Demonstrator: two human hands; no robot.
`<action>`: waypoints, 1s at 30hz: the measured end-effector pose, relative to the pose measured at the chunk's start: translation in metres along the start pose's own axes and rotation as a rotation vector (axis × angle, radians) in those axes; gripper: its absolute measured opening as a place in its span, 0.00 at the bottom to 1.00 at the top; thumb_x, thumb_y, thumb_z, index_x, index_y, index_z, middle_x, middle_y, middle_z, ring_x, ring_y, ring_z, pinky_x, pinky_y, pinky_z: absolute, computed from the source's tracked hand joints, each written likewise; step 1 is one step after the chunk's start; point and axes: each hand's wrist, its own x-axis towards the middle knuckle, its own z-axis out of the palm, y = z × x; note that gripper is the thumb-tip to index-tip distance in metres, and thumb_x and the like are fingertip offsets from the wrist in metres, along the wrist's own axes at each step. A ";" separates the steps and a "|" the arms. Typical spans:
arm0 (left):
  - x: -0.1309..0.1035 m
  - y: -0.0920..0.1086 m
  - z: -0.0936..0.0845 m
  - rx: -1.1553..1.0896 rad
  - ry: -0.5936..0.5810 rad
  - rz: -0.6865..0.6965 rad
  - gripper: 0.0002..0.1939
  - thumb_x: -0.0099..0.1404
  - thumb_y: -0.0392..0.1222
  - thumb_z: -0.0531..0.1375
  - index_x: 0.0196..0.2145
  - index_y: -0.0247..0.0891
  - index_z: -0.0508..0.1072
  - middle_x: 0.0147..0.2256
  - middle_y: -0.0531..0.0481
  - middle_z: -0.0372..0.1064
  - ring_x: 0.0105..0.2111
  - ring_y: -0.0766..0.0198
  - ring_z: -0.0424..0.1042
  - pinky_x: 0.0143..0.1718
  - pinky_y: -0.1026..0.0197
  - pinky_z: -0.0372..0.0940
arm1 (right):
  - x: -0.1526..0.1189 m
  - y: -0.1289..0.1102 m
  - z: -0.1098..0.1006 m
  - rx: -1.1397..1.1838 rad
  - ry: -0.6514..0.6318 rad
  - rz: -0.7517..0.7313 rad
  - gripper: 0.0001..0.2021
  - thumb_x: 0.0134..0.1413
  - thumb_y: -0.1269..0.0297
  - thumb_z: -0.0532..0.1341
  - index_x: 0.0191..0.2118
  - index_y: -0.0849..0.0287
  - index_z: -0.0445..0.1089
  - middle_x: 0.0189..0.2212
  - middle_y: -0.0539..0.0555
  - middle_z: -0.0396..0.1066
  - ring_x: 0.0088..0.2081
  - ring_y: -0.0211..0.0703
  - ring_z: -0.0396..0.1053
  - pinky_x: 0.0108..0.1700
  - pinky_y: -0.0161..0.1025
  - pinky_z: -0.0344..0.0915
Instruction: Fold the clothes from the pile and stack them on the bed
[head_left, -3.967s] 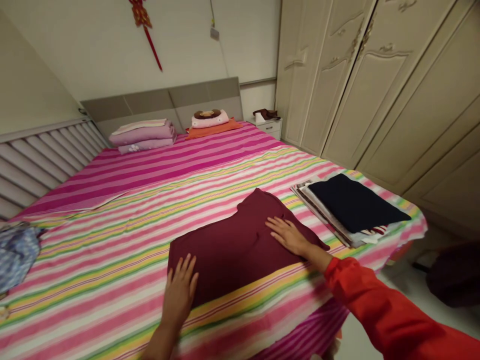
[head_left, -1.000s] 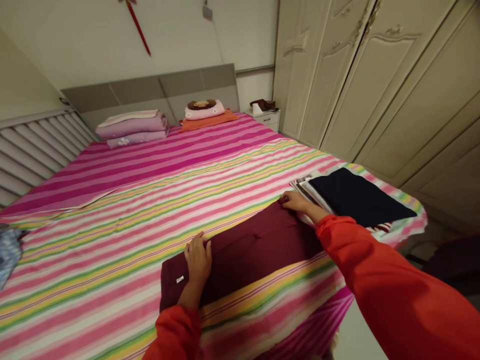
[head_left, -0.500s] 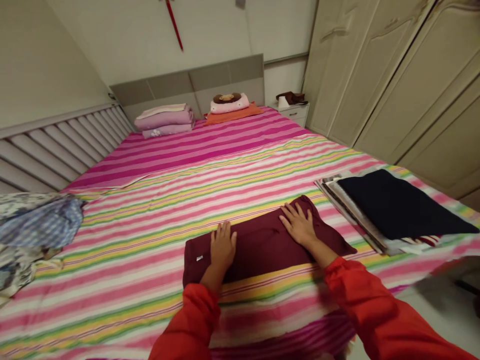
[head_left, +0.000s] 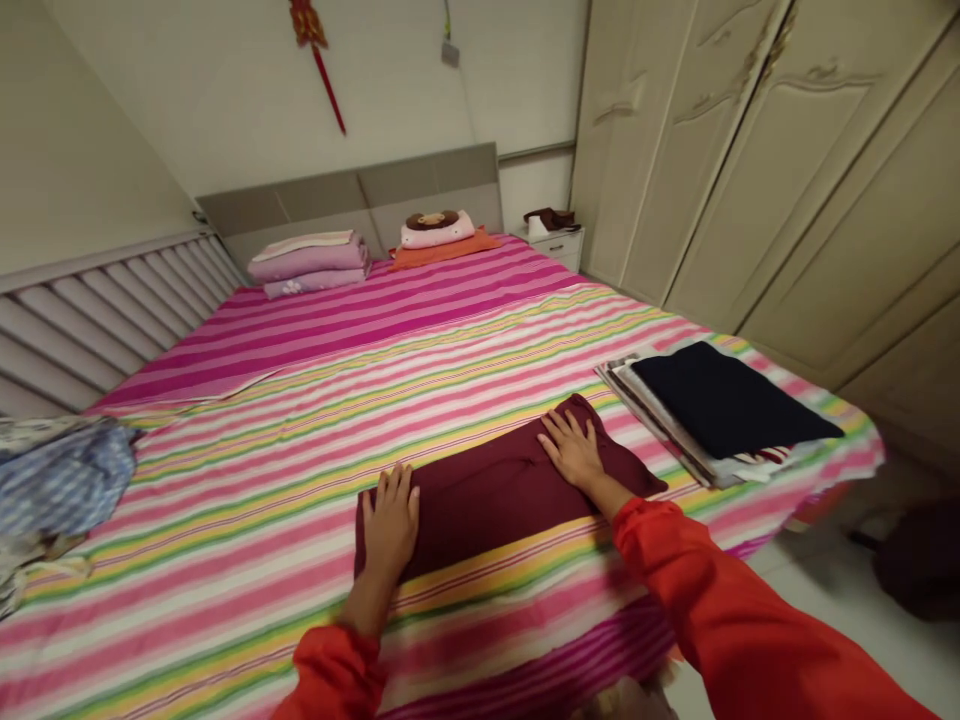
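Note:
A maroon garment (head_left: 480,490), folded into a long strip, lies across the striped bedspread (head_left: 247,540) in front of me. Flat on its left end rests my left hand (head_left: 391,520), fingers stretched out and covering the spot by the left edge. My right hand (head_left: 574,450) lies spread on the garment toward its right end, palm down. Neither hand grips the cloth. Small creases run through the fabric between them, and the right end narrows to a pointed corner.
To the right is a stack of folded clothes (head_left: 727,400) with a dark navy piece on top. Loose crumpled clothes (head_left: 67,480) lie at the left edge. Folded purple bedding (head_left: 311,265) and a pink pillow (head_left: 437,232) sit near the headboard (head_left: 427,185). A wardrobe (head_left: 697,170) stands at right.
My left hand has slid left to the garment's left end, hiding the small white tag seen before. My right hand stays on the cloth. The camera view has shifted up and right.

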 end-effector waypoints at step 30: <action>-0.005 0.110 -0.002 -0.375 -0.098 0.170 0.26 0.71 0.42 0.45 0.65 0.39 0.59 0.66 0.41 0.55 0.67 0.56 0.51 0.67 0.41 0.45 | -0.016 0.059 -0.072 1.082 -0.339 0.519 0.08 0.47 0.64 0.68 0.33 0.61 0.73 0.32 0.60 0.80 0.33 0.46 0.77 0.35 0.39 0.74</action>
